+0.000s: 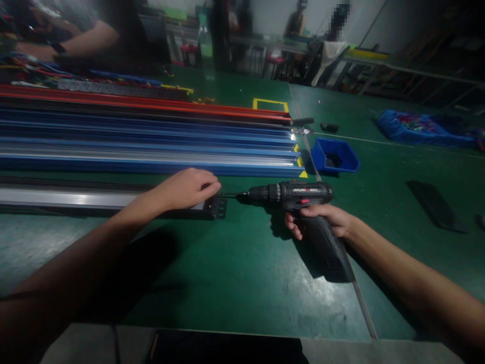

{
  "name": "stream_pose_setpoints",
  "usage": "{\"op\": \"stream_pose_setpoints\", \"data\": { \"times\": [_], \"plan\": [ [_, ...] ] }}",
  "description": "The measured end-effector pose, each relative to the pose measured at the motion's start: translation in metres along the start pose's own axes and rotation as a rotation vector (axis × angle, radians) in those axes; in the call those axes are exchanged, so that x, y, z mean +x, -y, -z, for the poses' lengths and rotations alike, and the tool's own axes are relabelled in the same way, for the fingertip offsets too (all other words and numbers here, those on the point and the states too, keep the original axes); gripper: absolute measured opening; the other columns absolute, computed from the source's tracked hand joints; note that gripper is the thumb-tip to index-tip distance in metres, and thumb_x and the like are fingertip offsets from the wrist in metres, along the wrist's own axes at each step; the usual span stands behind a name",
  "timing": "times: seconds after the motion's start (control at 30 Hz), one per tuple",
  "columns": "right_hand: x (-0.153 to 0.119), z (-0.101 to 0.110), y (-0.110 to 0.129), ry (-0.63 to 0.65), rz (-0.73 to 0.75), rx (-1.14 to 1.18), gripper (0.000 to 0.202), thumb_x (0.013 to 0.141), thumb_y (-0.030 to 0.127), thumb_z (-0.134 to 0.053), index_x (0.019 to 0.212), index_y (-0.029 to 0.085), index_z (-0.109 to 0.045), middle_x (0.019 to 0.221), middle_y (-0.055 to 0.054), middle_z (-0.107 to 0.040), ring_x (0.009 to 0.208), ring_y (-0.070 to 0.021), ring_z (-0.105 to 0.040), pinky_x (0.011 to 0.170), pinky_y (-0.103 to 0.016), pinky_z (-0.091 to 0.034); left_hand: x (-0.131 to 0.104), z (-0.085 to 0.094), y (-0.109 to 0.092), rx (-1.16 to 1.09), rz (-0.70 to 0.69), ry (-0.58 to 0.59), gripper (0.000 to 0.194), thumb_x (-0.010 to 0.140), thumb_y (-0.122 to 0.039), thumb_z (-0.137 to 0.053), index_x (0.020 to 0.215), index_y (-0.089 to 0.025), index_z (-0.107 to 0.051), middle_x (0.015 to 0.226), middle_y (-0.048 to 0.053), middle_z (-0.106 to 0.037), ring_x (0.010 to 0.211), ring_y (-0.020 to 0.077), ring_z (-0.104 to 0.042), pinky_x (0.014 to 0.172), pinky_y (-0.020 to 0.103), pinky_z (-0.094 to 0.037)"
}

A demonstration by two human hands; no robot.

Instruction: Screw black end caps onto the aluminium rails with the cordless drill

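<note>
My right hand (318, 217) is wrapped round the grip of a black cordless drill (306, 192), whose long bit points left. The bit's tip meets the end of a long silver and black metal profile (83, 198), near a small slotted black bracket (222, 208). My left hand (191, 188) lies over the right end of that profile, fingers bent down around it. The thumb rests close to the bit. What the fingertips touch underneath is hidden.
Long blue profiles (151, 151) and a red one (151, 102) lie behind. A blue bin (335, 155), a dark flat object (434, 205) and a blue bag of parts (424, 126) are at right. Another person's arm (83, 43) is at the upper left.
</note>
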State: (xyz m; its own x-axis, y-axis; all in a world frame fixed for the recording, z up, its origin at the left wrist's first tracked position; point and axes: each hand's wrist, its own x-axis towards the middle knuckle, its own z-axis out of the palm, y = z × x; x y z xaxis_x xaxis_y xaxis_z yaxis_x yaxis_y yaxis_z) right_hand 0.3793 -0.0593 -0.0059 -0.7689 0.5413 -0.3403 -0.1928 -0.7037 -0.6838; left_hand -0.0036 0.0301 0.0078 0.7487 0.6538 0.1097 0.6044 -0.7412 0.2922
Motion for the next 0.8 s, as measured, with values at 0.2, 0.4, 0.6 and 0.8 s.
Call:
{"op": "stream_pose_setpoints", "data": {
  "times": [0.2,0.4,0.6,0.8],
  "plan": [
    [0.0001,0.0022,-0.0006,0.017,-0.004,0.011,0.03,0.092,0.029,-0.077,0.109,0.005,-0.073,0.103,-0.012,-0.077,0.089,-0.0182,-0.076,0.083,-0.029,-0.061,0.0,0.0014,-0.0018,-0.018,0.003,0.001,0.042,0.101,-0.045,-0.042,0.08,-0.02,-0.068,0.078,0.004,-0.069,0.07,0.0174,-0.06,0.064,0.03,-0.038],
    [0.0001,0.0023,-0.0004,0.009,-0.003,-0.008,0.03,0.092,0.03,-0.077,0.108,0.005,-0.073,0.103,-0.012,-0.077,0.088,-0.0177,-0.076,0.083,-0.028,-0.06,-0.0004,0.0005,-0.0009,0.005,-0.005,0.001,0.046,0.103,-0.047,-0.039,0.082,-0.019,-0.068,0.08,0.004,-0.069,0.071,0.0168,-0.06,0.066,0.03,-0.039],
    [-0.001,0.003,-0.0007,-0.003,0.008,-0.042,0.03,0.092,0.032,-0.075,0.107,0.006,-0.073,0.101,-0.011,-0.077,0.086,-0.0179,-0.076,0.081,-0.028,-0.06,0.0,-0.0002,0.0004,0.007,-0.008,0.007,0.045,0.103,-0.047,-0.039,0.08,-0.02,-0.066,0.078,0.004,-0.068,0.07,0.0166,-0.061,0.063,0.03,-0.038],
    [-0.0007,0.0043,0.0,0.008,-0.013,-0.025,0.03,0.093,0.032,-0.075,0.108,0.006,-0.072,0.102,-0.011,-0.076,0.088,-0.0173,-0.075,0.083,-0.028,-0.059,0.0002,0.0013,-0.0016,0.004,-0.014,-0.011,0.044,0.102,-0.046,-0.041,0.078,-0.02,-0.067,0.077,0.003,-0.068,0.069,0.0167,-0.061,0.064,0.03,-0.039]
  ]
}}
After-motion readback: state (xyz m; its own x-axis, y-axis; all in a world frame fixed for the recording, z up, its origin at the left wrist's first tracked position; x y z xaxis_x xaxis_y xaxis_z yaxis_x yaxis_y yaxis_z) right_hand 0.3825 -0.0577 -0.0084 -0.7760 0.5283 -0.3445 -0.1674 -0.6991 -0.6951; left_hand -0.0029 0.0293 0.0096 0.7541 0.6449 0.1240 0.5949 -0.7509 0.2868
